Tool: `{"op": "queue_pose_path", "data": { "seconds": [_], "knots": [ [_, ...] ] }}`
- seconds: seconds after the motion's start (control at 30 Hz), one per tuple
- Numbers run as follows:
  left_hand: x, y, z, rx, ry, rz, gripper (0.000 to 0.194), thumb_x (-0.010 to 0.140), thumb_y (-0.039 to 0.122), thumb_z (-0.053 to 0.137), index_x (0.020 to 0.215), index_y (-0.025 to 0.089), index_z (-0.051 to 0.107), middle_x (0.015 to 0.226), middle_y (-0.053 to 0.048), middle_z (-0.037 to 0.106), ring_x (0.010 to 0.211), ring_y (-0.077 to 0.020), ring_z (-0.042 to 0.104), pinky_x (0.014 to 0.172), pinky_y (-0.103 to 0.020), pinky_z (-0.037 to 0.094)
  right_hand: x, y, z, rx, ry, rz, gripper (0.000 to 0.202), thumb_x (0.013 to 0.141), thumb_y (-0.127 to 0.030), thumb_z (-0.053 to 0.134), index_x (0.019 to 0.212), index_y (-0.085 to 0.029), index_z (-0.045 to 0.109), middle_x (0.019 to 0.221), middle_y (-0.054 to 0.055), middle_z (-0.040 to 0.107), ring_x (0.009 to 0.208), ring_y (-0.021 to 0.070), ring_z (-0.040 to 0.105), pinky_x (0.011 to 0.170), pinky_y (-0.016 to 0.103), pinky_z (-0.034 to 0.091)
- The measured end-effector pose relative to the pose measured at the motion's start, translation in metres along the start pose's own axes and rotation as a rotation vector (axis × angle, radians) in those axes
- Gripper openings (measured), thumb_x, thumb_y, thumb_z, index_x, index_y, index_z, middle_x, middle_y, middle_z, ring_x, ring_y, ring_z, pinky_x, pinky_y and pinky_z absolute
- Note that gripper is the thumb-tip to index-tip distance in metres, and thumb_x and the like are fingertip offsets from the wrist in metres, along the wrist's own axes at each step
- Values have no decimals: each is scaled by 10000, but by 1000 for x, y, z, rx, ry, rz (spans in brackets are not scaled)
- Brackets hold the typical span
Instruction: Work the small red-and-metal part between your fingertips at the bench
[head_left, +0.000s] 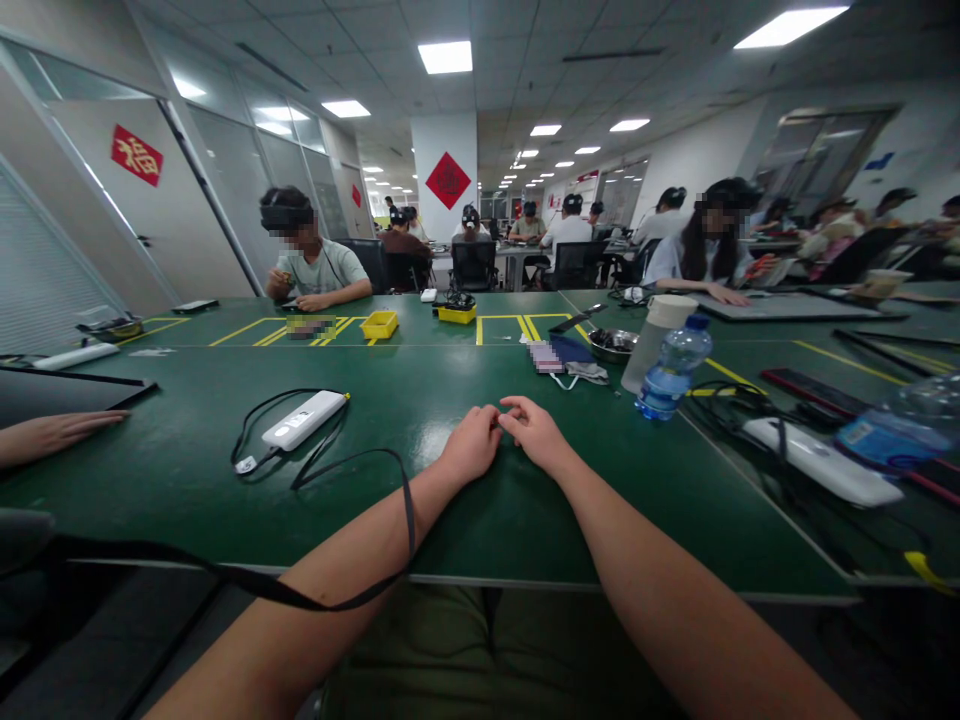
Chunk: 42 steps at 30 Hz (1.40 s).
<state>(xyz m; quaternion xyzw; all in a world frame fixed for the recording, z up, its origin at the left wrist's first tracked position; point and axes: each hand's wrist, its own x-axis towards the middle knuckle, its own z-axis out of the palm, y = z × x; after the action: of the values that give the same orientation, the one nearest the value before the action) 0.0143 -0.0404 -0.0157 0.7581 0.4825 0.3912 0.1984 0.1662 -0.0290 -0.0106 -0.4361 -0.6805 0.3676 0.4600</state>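
Note:
My left hand [472, 442] rests on the green table [375, 520], its fingers curled inward. Whether anything small is inside those fingers is hidden. Close beside it, my right hand [535, 434] lies with fingers partly bent and apart, holding nothing that I can see. The fingertips of both hands meet or nearly meet. Left of my hands lies a white power bank [304, 420] with a black cable [409, 500], which loops across my left forearm. A blue-capped water bottle [675, 368] stands to the right, next to a pale tumbler [654, 340].
Farther back are yellow trays [380, 325], a metal bowl [613, 344] and a dark blue cloth-like item [574, 348]. Another white power bank [821, 460] and a lying bottle [904, 420] are at right. A co-worker's hand [64, 437] rests at left; people sit opposite.

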Motion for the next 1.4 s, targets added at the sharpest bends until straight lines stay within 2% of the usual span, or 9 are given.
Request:
{"op": "queue_pose_path", "data": {
  "seconds": [0.17,0.3,0.47,0.67,0.87,1.0,1.13,1.27,1.4],
  "knots": [
    [-5,-3,8,362,-45,150,239,799,326,535,978,176,585,943,-113,527,923,-261,496,856,-366,341,0,3,0,41,15,21,347,738,-374,559,1031,-187,552,705,-28,525,493,89,472,488,236,400],
    [8,-16,-4,512,-60,150,263,831,385,480,947,172,582,915,-110,525,910,-251,476,862,-363,327,-3,2,-2,19,11,28,313,742,-376,552,983,-180,584,677,-25,532,480,91,469,480,235,389],
    [25,-62,-56,674,-21,-71,247,859,351,446,924,156,583,947,-101,532,919,-221,462,875,-332,319,-6,-5,-5,-35,19,56,285,751,-374,533,923,-162,617,632,-21,555,471,93,464,491,231,387],
    [16,-115,-133,738,49,-276,220,852,180,428,959,82,592,955,-110,558,885,-189,473,860,-298,328,-4,-5,-6,-48,-28,46,262,768,-379,507,845,-164,633,670,-7,592,467,87,470,477,218,373],
    [11,-132,-158,722,66,-336,230,846,145,406,931,73,607,929,-120,584,889,-201,517,840,-284,345,-3,-4,-6,-47,-45,49,271,779,-396,500,809,-164,636,654,-8,591,465,85,472,477,213,372],
    [16,-129,-150,711,49,-321,255,844,266,448,848,67,608,905,-133,595,917,-231,517,853,-319,347,-4,-5,-6,-59,-50,49,268,779,-391,503,801,-161,639,643,-9,591,457,81,465,475,208,367],
    [23,-112,-123,696,22,-297,327,835,348,444,845,61,600,936,-167,595,934,-263,528,853,-346,362,-3,-7,-6,-66,-58,50,266,778,-388,499,784,-163,640,637,-11,597,445,77,453,473,204,363],
    [25,-73,-69,656,-44,-165,375,809,423,472,954,100,595,1090,-154,569,1046,-248,499,938,-313,329,-3,-7,-5,-68,-54,48,273,778,-397,497,776,-165,640,637,-11,599,446,78,454,474,204,366],
    [17,-20,-9,545,-164,143,458,843,426,409,1118,81,534,1199,-180,518,1170,-272,425,1005,-355,281,-2,-6,-5,-80,-25,35,283,785,-384,471,763,-156,636,600,-10,585,450,89,453,476,210,370]
  ]
}}
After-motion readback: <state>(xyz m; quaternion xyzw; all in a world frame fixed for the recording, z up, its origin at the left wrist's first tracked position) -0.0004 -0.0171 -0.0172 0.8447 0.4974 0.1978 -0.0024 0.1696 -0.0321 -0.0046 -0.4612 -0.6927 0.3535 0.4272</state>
